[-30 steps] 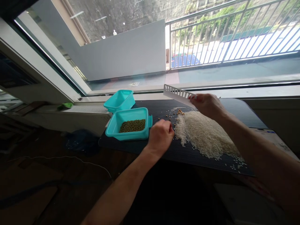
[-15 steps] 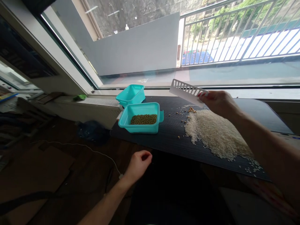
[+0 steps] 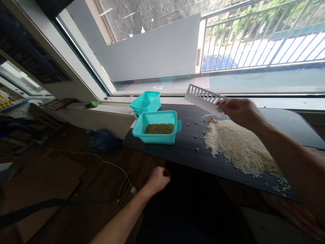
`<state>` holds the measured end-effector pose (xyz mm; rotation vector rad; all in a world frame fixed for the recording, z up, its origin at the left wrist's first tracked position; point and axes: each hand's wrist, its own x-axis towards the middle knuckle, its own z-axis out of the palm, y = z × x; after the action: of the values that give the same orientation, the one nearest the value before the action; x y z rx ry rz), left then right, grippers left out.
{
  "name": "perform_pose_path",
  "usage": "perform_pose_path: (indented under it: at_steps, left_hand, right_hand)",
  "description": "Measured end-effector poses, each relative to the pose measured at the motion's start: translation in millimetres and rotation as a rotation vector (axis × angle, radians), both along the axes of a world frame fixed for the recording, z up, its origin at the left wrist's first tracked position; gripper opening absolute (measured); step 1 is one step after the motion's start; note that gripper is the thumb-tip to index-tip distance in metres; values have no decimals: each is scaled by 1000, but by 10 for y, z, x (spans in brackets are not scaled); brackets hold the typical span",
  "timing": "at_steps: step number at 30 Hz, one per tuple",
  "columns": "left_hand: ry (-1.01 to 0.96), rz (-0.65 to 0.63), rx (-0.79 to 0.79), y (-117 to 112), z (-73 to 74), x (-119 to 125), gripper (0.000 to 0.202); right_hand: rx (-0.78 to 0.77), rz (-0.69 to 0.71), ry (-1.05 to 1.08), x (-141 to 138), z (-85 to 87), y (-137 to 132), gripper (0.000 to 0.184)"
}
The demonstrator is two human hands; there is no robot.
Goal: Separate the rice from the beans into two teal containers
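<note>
My right hand [image 3: 242,110] grips one end of a white slotted plate [image 3: 201,101], held tilted in the air above the far side of a rice heap [image 3: 240,145]. A few yellowish beans [image 3: 211,120] lie by the heap's far left edge, with more scattered to its left. Left of them stands a turquoise basin [image 3: 153,139] with a side handle, its bottom covered by small green beans [image 3: 159,128]. My left hand [image 3: 159,179] is off the table's front edge, fingers curled against the thumb, with nothing visible in them.
Behind the basin stands a second turquoise basin [image 3: 145,103], its inside mostly hidden. Both are on the dark table [image 3: 182,149] against the window sill. A radiator [image 3: 115,109] is to the left. On the floor lie a dark plastic bag [image 3: 105,140] and a white cable [image 3: 99,156].
The view has swung slightly left, so things sit a little farther right. My right hand still holds the slotted plate up at nearly the same place. My left hand remains curled below the table edge.
</note>
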<state>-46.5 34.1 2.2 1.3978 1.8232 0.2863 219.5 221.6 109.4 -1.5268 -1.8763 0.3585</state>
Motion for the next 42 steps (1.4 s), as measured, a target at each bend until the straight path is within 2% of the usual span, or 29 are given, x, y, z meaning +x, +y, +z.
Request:
perform_pose_path:
  at_steps: [1,3,5,6,7,9,11,12,13,14,16,17,18,21,23,25,27,29,32,34,36,38,40,42]
  left_hand:
    - [-19,12,94,-8,170,3,17]
    - [-85,33,525,82,525,-6,17]
    - [10,77,854,312,829,-39,17]
    - [74,99,949,450,940,-62,17]
    - [131,103,980,578,1018,-88,17]
    - [183,110,934,732,1083,-141,16]
    - [113,201,929,696,1060,-198,22]
    - [11,290,871,620,1033,-233,27]
    - [-139,371,718,530,1002,-276,34]
    - [-319,449,494,444,974,-327,42]
    - [-660,505,-10,355,929,-439,61]
    - [-771,533,-171,368,913,-493,68]
    - [-837,565,-268,419,901,-540,73]
    - [-876,619,-414,694,880,-612,73]
    - [-900,647,-431,855,882,-604,56]
    - [-948,708,-361,904,905,-586,33]
    - [-988,784,-257,805,962,-603,20]
    - [-1002,841,-203,556,1050,-681,17]
    - [-929,959,-180,-29,1178,-864,13]
    - [-818,1062,-177,-467,1189,-955,12]
    - [-765,1142,-245,-849,1095,-976,12]
    - [-765,1183,-373,-1103,896,-925,13]
    - [-797,1193,-476,-1194,635,-825,11]
    - [-847,1161,-558,-1137,378,-706,15]
  right_hand:
    - [-1,2,3,0,-12,8,36]
    - [-1,9,12,-16,-32,22,36]
    - [3,21,22,-49,-33,24,35]
    - [7,29,26,-66,-25,17,35]
    - [13,36,29,-80,-11,6,36]
    - [30,50,31,-86,25,-28,38]
    - [47,53,28,-60,53,-64,40]
    - [53,52,23,-39,59,-77,40]
    - [57,50,17,-19,56,-84,40]
    - [59,48,9,-3,47,-84,41]
    - [57,54,-4,0,14,-64,41]
    - [57,57,-6,-14,-4,-49,41]
    - [59,62,-4,-38,-18,-35,42]
    - [86,100,15,-124,-22,-12,40]
    - [116,131,34,-152,4,-16,35]
    - [124,133,72,-139,32,-21,32]
    - [88,118,158,-107,44,-15,33]
    - [8,133,297,-91,40,5,34]
    - [-139,213,528,-159,23,65,31]
    - [-241,282,632,-280,13,130,27]
    - [-333,350,686,-448,3,216,23]
    - [-391,394,697,-637,-8,308,27]
    - [-401,379,665,-809,-19,383,40]
    - [-365,310,586,-936,-28,426,46]
